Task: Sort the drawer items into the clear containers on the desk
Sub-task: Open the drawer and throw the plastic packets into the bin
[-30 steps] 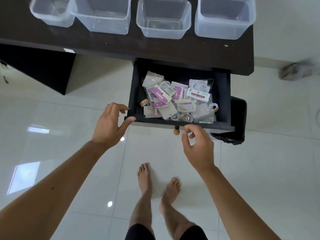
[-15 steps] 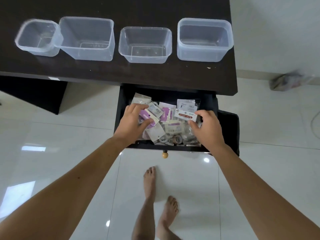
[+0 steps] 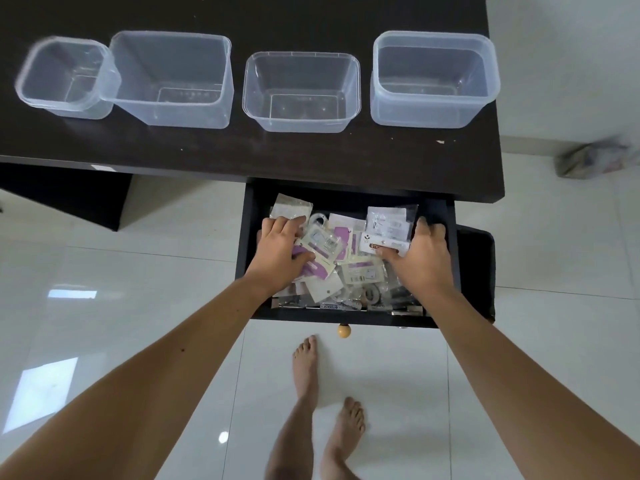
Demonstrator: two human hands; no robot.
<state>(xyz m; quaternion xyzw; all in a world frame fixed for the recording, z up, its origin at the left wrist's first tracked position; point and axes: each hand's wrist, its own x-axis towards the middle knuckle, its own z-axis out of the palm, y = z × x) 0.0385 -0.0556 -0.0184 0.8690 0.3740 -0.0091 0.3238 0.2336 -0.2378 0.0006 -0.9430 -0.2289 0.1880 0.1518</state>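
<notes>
In the open drawer [image 3: 446,244], both hands' grips press spread-fingered onto jumbled packets [image 3: 349,258], holding nothing clearly.

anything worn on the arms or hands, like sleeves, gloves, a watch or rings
Nothing visible: the left hand and right hand are bare, with no gloves, rings or watch showing. Both forearms are bare to the frame edge, no sleeves in view.

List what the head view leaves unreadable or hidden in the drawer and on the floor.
- Packets under the left hand and right hand: covered, so any grasp is unclear.
- Sticky-note label: partly behind the right thumb.
- Drawer back: hidden under the desk.
- Floor bundle: blurred, unidentifiable.
</notes>
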